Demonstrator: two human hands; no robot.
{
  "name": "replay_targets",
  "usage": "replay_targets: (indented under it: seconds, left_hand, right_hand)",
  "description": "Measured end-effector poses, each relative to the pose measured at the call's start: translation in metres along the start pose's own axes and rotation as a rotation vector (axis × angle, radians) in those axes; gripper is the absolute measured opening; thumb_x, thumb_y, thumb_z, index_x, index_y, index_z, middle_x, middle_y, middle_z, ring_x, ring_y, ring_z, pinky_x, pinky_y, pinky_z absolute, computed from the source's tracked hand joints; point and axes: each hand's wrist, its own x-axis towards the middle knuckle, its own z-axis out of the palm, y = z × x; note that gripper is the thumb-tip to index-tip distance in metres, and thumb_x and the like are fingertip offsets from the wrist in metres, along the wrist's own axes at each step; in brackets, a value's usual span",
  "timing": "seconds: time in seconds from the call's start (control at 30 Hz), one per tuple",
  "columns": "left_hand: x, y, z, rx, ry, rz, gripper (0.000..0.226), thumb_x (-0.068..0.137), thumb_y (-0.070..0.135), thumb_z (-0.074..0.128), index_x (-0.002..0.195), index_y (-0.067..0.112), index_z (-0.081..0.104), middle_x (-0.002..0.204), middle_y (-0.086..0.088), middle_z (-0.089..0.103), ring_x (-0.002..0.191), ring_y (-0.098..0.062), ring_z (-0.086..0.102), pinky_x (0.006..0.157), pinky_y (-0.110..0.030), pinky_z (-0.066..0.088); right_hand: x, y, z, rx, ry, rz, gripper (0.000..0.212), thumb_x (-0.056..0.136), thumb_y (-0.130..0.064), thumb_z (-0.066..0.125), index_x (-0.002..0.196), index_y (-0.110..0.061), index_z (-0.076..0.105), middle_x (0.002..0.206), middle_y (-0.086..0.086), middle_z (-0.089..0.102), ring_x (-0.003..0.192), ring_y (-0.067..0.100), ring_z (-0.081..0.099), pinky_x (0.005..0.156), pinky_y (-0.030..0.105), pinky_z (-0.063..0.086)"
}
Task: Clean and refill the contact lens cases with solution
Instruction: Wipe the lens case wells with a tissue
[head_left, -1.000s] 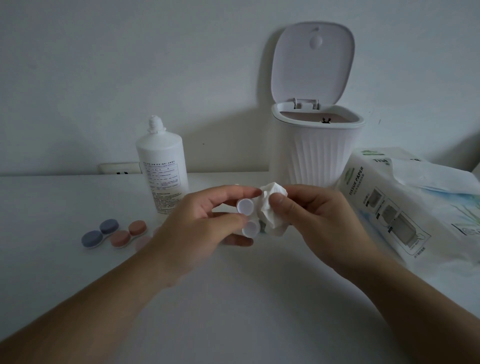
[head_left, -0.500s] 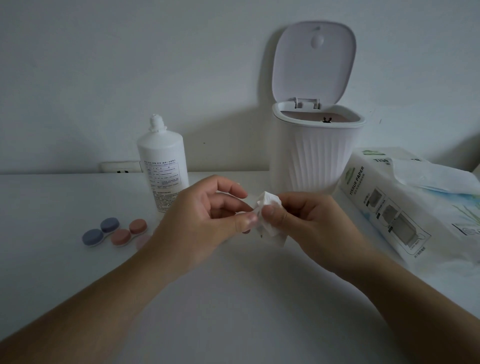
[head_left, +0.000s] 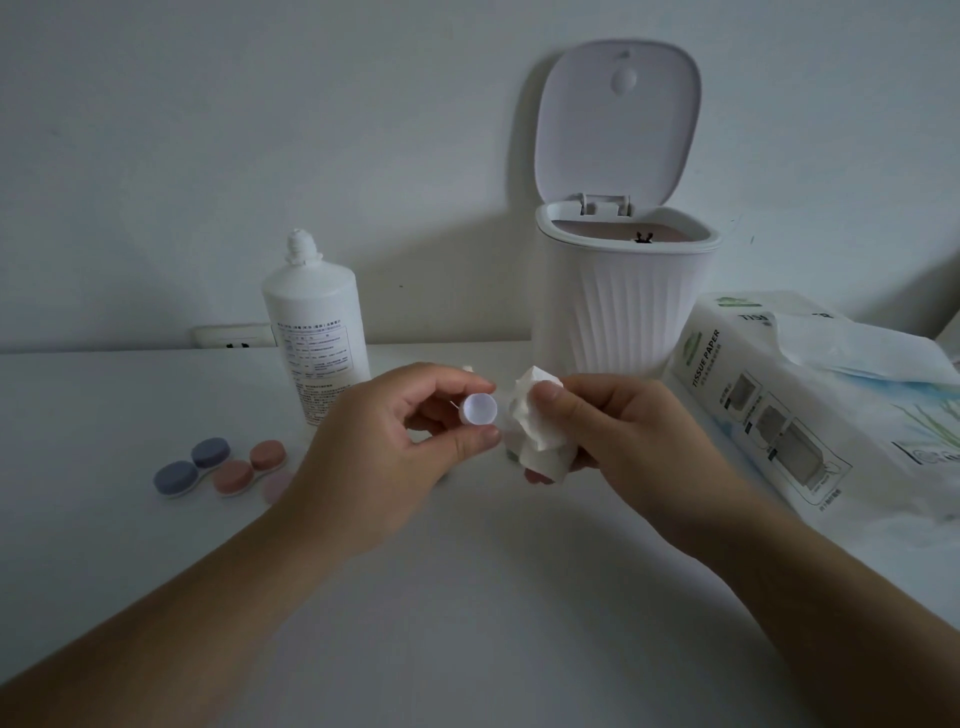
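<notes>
Now, through the head camera, we hold both hands up over the white counter (head_left: 467, 597), close together and a little above its surface. Our left hand (head_left: 384, 457) pinches a small white contact lens case (head_left: 479, 409) between thumb and forefinger, with one round well turned open toward us; how the rest of the case lies behind the fingers we cannot tell. Our right hand (head_left: 634, 447) grips a crumpled white tissue (head_left: 535, 431), thumb pressed on its front and fingers curled behind, and the wad sits just beside the case, whether touching it we cannot tell.

On the counter to our left lie two capped lens cases, a blue-lidded case (head_left: 191, 467) and, just to its right, an orange-lidded case (head_left: 250, 466), side by side and angled alike. A pale pink lid (head_left: 275, 487) shows near them, partly hidden by our left wrist. Behind our left hand stands the white solution bottle (head_left: 317, 332), upright, with its cap off and the nozzle bare. A wall socket (head_left: 236, 336) sits low on the wall beside it.

Behind our right hand stands a ribbed white bin (head_left: 623, 322) with its lid (head_left: 618, 119) swung up against the wall. At our right lies a tissue paper pack (head_left: 810, 415), open at the top, with a loose sheet showing out of it.
</notes>
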Motion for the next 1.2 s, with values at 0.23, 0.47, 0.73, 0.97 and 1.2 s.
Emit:
replay_targets:
  seconds: [0.23, 0.47, 0.73, 0.97, 1.2]
  left_hand:
    - [0.001, 0.003, -0.002, 0.042, -0.014, 0.038, 0.032, 0.067, 0.047, 0.076, 0.099, 0.045, 0.073, 0.088, 0.008, 0.076, 0.083, -0.011, 0.071, 0.078, -0.023, 0.056]
    - [-0.002, 0.013, -0.003, 0.109, 0.022, 0.204, 0.027, 0.076, 0.033, 0.076, 0.102, 0.029, 0.075, 0.094, 0.012, 0.075, 0.089, -0.008, 0.071, 0.081, -0.01, 0.049]
    - [-0.006, 0.014, 0.002, 0.158, 0.052, 0.307, 0.024, 0.071, 0.033, 0.08, 0.092, 0.022, 0.075, 0.082, 0.011, 0.072, 0.077, -0.007, 0.07, 0.072, -0.011, 0.05]
    - [-0.005, 0.014, 0.003, 0.21, 0.048, 0.376, 0.025, 0.074, 0.03, 0.08, 0.094, 0.017, 0.074, 0.081, 0.004, 0.071, 0.077, -0.01, 0.068, 0.072, -0.017, 0.053]
    - [-0.002, 0.015, -0.006, 0.194, -0.056, 0.261, 0.027, 0.073, 0.032, 0.075, 0.1, 0.031, 0.072, 0.084, 0.011, 0.072, 0.084, -0.004, 0.068, 0.079, -0.006, 0.044]
  right_hand:
    - [0.001, 0.002, -0.001, -0.086, -0.011, -0.086, 0.038, 0.094, -0.037, 0.054, 0.101, -0.009, 0.078, 0.091, 0.018, 0.075, 0.086, 0.037, 0.071, 0.078, 0.045, 0.061]
    - [-0.002, -0.001, -0.002, -0.134, -0.169, -0.022, 0.032, 0.093, -0.035, 0.058, 0.102, -0.009, 0.074, 0.086, 0.009, 0.077, 0.074, 0.024, 0.075, 0.064, 0.027, 0.057]
    - [-0.003, 0.0, -0.002, -0.154, -0.173, -0.061, 0.026, 0.102, -0.024, 0.055, 0.093, -0.003, 0.069, 0.074, 0.011, 0.072, 0.064, 0.018, 0.069, 0.056, 0.028, 0.051]
    - [-0.004, -0.001, -0.002, -0.147, -0.148, -0.097, 0.027, 0.1, -0.029, 0.057, 0.088, -0.008, 0.07, 0.067, 0.009, 0.07, 0.059, 0.018, 0.065, 0.053, 0.026, 0.049]
    - [-0.005, 0.001, -0.002, -0.257, -0.206, -0.05, 0.024, 0.094, -0.036, 0.06, 0.082, -0.017, 0.069, 0.063, 0.005, 0.069, 0.055, 0.019, 0.064, 0.051, 0.025, 0.047]
